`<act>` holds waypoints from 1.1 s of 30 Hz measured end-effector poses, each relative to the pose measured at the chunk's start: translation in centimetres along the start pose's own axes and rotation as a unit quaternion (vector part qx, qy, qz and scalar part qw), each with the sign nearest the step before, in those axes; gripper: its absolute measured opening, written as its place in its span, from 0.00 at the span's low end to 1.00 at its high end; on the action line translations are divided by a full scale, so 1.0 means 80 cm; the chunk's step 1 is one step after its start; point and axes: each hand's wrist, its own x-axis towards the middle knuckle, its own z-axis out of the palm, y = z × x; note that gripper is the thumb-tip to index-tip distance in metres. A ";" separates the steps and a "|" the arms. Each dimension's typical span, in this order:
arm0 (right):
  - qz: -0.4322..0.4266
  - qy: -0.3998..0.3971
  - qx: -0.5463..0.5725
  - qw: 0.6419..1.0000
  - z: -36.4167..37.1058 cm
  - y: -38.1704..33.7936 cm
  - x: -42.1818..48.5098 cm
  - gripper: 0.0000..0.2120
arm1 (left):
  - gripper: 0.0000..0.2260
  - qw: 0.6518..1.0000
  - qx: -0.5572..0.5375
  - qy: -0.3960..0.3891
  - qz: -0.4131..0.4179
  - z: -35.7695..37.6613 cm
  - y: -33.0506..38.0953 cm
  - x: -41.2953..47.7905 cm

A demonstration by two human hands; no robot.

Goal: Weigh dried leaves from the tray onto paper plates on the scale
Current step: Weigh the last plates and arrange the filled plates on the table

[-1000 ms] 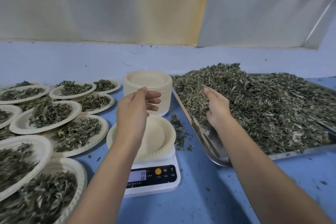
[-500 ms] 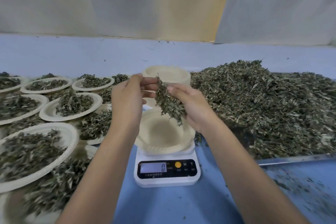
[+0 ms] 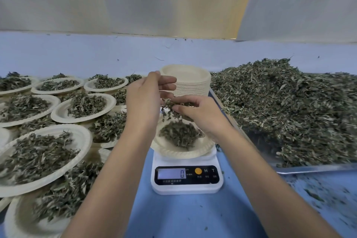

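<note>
Dried leaves [image 3: 38,152] fill the overlapping filled plates [image 3: 81,135] that cover the left side of the blue table [image 3: 183,216], near to far. Loose scraps [image 3: 318,195] dot the table at near right. White scale [image 3: 186,179] sits near centre; its display reads 0. Paper plate [image 3: 179,151] rests on the scale platform with a small mound [image 3: 178,134] of leaves in its middle. Right hand [image 3: 195,114] hovers just above this plate, fingers curled and pinching a clump [image 3: 173,104] of leaves; some bits hang below the fingers over the mound. Left hand [image 3: 144,100] is raised just left of the clump, fingers extended and relaxed, pointing right, gripping nothing; whether the lower fingertips touch the clump cannot be told. Stack of empty plates [image 3: 186,81] stands just behind both hands, far of the scale. Metal tray [image 3: 316,168] lies at right, its near rim bare, and carries a large heap [image 3: 280,106] of leaves that runs to the far right. Pale blue wall [image 3: 77,54] closes the far side, with white sheeting [image 3: 116,0] above it.
</note>
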 end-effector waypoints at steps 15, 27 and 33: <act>-0.051 0.104 0.063 0.991 -0.008 -0.018 -0.002 0.15 | 0.17 1.000 -0.001 -0.002 -0.023 -0.002 -0.005 0.002; -0.112 0.099 -0.064 0.987 -0.008 -0.015 -0.004 0.15 | 0.17 1.000 0.003 -0.005 -0.023 -0.002 -0.005 0.002; -0.118 0.091 -0.090 0.985 -0.007 -0.015 -0.004 0.17 | 0.17 1.000 0.002 -0.006 -0.027 -0.001 -0.005 0.002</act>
